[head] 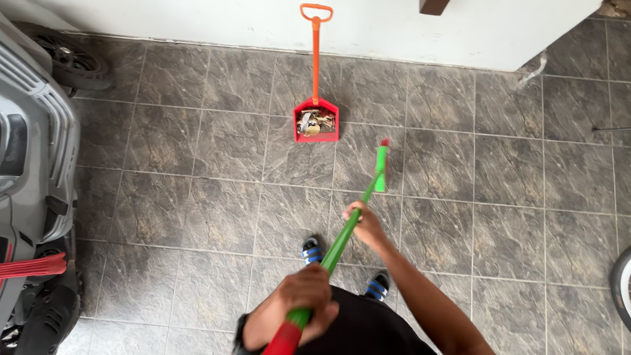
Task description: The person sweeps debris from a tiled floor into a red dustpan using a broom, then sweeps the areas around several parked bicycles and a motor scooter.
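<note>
1. Both hands grip a green broom handle (342, 240) on a grey tiled floor (164, 197): the right hand (363, 220) is clamped around the shaft partway down, fingers wrapped together, while the left hand (296, 306) is closed on the near end, where the handle turns red.

2. From the near grip, the handle's long axis runs up and to the right, ending at the broom head (381, 167), a narrow green strip with a red tip resting on the tiles.

3. Farther off and to the left of the broom head stands a red dustpan (316, 121), well apart from it, its tray holding a small heap of pale scraps. Its long orange handle (315, 56) rises straight toward the white wall (394, 26) at the far side.

4. Of the two hands, the right is nearer the broom head and the dustpan; the left sits close to the body, above a dark garment.

5. Two feet in blue-and-white striped sandals (312, 250) show just beside the shaft, between the hands.

6. At the left edge, a grey scooter (33, 144) is parked, with another red-bristled broom (33, 266) lying against it near the floor. A sliver of a wheel (621, 283) shows at the right edge.
</note>
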